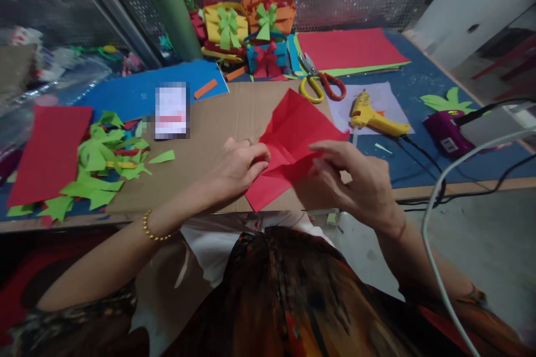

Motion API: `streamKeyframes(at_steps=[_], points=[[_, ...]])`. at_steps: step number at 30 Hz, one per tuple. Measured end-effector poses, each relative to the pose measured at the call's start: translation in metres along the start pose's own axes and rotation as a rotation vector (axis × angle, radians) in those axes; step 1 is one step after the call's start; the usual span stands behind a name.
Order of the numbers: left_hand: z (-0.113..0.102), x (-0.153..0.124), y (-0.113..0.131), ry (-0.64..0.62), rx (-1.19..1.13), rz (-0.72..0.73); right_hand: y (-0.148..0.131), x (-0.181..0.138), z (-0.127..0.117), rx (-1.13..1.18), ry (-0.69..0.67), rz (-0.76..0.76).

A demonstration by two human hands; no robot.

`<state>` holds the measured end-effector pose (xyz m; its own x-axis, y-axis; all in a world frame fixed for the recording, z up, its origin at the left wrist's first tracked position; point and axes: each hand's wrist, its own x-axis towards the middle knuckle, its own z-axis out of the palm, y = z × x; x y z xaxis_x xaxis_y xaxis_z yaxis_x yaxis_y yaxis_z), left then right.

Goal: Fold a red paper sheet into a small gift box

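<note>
A creased red paper sheet point(293, 139) lies partly folded on a brown cardboard mat point(218, 122) near the table's front edge. My left hand point(238, 167) pinches the sheet's left edge with closed fingers. My right hand point(355, 178) grips the sheet's right side, thumb and fingers pressed on a fold. Both hands hold the paper just above the cardboard.
Green and red paper scraps point(104, 162) and a red sheet point(50, 150) lie at left. Yellow-and-red scissors point(320, 86), a yellow glue gun point(374, 117) and cables sit at right. Paper gift boxes point(251, 33), a green bottle point(176, 17) and stacked red paper point(347, 47) stand at the back.
</note>
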<state>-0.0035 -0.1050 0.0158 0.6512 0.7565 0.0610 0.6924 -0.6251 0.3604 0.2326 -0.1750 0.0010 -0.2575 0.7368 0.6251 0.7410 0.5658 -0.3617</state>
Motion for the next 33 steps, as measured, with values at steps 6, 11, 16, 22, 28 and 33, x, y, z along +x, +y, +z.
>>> streamKeyframes(at_steps=[6, 11, 16, 22, 28, 33], points=[[-0.007, 0.001, 0.003, -0.071, 0.025, 0.001, -0.014, -0.036, -0.006, 0.036, -0.054, -0.19], [-0.012, 0.002, 0.007, -0.116, 0.026, 0.007, -0.015, -0.04, 0.001, -0.081, -0.085, -0.256], [-0.021, 0.001, 0.016, -0.221, 0.078, 0.016, -0.014, -0.031, 0.013, -0.22, -0.082, -0.177], [-0.026, 0.001, 0.022, -0.277, 0.159, 0.022, -0.014, -0.03, 0.015, -0.229, -0.089, -0.181], [-0.022, -0.001, 0.018, -0.119, 0.326, 0.036, -0.015, -0.029, 0.014, -0.239, -0.134, -0.164], [-0.021, -0.005, 0.021, 0.025, 0.283, 0.169, -0.013, -0.028, 0.014, -0.203, -0.13, -0.163]])
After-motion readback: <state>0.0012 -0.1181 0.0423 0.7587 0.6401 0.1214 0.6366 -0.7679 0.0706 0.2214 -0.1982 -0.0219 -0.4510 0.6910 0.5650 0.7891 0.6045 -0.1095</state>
